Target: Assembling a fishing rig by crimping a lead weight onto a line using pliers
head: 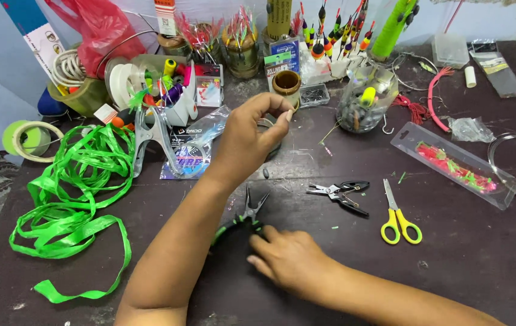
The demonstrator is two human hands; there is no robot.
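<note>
The left hand (247,136) is raised over the table (475,259), its grip pinched on something too fine to see. The right hand (288,256) rests, fingers loosely curled, on green-handled pliers (247,216). This looks like mid-rigging; open room lies right of the scissors (398,217), clutter crowds the far edge.
</note>
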